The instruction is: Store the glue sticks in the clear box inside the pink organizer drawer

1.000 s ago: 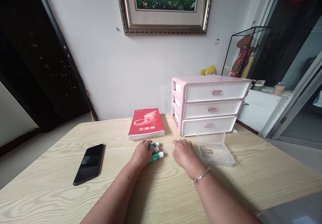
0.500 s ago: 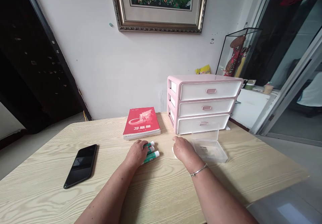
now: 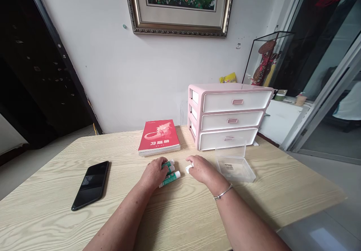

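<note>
My left hand (image 3: 155,172) is curled over green glue sticks with white caps, its fingers closed on the two farther ones (image 3: 170,167). Just in front of these, on the near side, another glue stick (image 3: 170,179) lies on the table beside the hand. Between the thumb and fingers of my right hand (image 3: 202,169) is a small white piece (image 3: 188,168), partly hidden, whose kind I cannot make out. Right of that hand stands a clear plastic box (image 3: 239,174) with its lid raised.
A pink and white drawer unit (image 3: 231,121) stands at the back right. A red book (image 3: 159,135) lies near the wall, and a black phone (image 3: 90,185) lies at left. The wooden table (image 3: 50,221) has its right edge beyond the clear box.
My right hand has moved slightly left, bringing the white piece closer to the glue sticks. The nearest glue stick has shifted a little right and down; my left hand stays on the others.
</note>
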Demonstrator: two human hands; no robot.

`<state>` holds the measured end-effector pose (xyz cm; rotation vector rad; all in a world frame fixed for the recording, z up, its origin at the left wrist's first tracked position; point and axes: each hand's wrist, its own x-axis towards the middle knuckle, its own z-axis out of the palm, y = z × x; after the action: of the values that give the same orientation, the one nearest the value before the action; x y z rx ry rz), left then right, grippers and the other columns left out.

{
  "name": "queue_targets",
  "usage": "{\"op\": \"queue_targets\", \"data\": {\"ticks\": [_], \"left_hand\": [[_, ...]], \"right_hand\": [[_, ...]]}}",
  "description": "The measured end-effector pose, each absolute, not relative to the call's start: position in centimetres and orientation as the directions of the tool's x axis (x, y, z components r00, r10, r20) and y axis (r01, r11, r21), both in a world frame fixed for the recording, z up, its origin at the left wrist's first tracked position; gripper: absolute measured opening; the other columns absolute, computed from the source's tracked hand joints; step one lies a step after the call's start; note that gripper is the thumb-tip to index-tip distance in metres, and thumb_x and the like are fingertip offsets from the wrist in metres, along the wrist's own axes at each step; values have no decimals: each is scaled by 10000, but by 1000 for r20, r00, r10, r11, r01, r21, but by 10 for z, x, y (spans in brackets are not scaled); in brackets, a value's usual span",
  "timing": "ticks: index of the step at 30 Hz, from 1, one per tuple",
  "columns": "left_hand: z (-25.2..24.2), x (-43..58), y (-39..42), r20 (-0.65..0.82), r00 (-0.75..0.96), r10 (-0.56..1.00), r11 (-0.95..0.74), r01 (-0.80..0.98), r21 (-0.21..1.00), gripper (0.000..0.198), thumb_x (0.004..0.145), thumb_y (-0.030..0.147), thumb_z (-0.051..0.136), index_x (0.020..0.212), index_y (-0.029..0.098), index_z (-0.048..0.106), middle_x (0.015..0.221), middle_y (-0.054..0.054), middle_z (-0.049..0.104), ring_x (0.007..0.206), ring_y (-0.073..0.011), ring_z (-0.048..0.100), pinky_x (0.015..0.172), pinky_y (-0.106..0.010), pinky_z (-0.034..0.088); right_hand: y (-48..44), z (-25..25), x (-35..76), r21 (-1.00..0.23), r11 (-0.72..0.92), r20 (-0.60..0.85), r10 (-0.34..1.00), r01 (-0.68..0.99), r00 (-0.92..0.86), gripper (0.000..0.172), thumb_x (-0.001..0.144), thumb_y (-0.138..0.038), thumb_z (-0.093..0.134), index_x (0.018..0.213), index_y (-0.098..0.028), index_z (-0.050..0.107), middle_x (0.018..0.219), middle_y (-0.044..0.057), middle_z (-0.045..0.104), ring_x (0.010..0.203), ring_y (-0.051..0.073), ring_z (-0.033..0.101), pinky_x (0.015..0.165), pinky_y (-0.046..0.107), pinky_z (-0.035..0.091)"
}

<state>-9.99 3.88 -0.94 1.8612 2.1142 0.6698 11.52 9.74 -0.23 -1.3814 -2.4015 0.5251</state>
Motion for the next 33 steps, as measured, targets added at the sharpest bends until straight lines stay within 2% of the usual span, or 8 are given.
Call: {"op": "queue_targets", "data": {"ticks": [4, 10, 14, 22, 26, 33], "left_hand": [[-10, -99, 39, 121, -148, 981, 74, 878, 473, 418, 834, 232, 482, 1217, 172, 638, 1180, -108, 694, 1103, -257, 613, 924, -317, 435], [-10, -100, 43, 113, -107, 988, 48, 901, 432, 357, 834, 236, 489, 1104, 201, 720, 1145, -99, 700, 1106, -257, 597, 945, -318, 425], [-9, -101, 44, 103, -109, 989, 60, 915, 398, 331, 858, 246, 466, 1008, 211, 759, 1111, -111, 703, 1104, -263, 587, 984, -340, 401], [-16, -104, 49, 105, -137, 985, 89, 924, 372, 375, 861, 269, 477, 1130, 230, 735, 1214, -100, 673, 1200, -263, 536, 1047, -352, 353], [-17, -104, 51, 107, -154, 982, 104, 922, 373, 357, 852, 260, 483, 1099, 219, 737, 1213, -100, 672, 1198, -260, 541, 1042, -346, 353], [-18, -102, 47, 106, -166, 980, 111, 910, 399, 317, 905, 299, 436, 1040, 176, 696, 1175, -125, 679, 1188, -291, 541, 971, -399, 394]], "right_hand": [[99, -8, 117, -405, 520, 98, 842, 752, -530, 436, 792, -97, 547, 1201, -181, 673, 1156, 106, 675, 1135, 222, 583, 944, 282, 406], [96, -10, 117, -325, 576, 167, 815, 750, -554, 311, 830, -157, 571, 1111, -206, 696, 1099, 77, 687, 1065, 232, 584, 912, 308, 395], [94, -10, 115, -338, 612, 229, 791, 715, -568, 219, 872, -198, 575, 1062, -202, 682, 1057, 61, 691, 1037, 213, 579, 914, 299, 376], [89, -17, 106, -318, 685, 299, 728, 655, -616, 204, 872, -178, 609, 1070, -203, 647, 1047, 55, 677, 1057, 210, 569, 928, 303, 366], [88, -18, 103, -293, 694, 327, 719, 657, -614, 192, 874, -175, 618, 1061, -202, 647, 1026, 62, 672, 1029, 216, 571, 907, 313, 380], [90, -20, 97, -383, 678, 370, 735, 627, -568, 192, 861, -165, 643, 1053, -180, 646, 1021, 72, 667, 1025, 216, 570, 923, 311, 395]]}}
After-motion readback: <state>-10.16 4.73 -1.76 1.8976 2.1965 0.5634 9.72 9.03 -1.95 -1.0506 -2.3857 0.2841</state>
